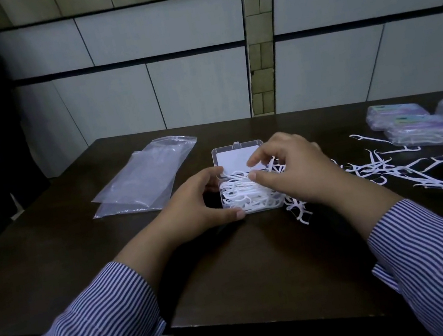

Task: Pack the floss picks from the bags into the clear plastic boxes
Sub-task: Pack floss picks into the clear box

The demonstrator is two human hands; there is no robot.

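Open clear box (246, 181) sits mid-table, nearly full of floss picks (243, 193). Left hand (200, 203) grips its left side; right hand (294, 170) pinches picks over it. They look light, springy and tangle-prone, so grab by the handles. Loose picks (390, 169) lie right of it, empty bags (143, 178) left.

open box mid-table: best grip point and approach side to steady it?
Probably grip the open box by its short left wall, coming from the left, as the left hand does now. That wall is bare; the raised lid blocks the far side, and the right hand and loose floss picks crowd the right.
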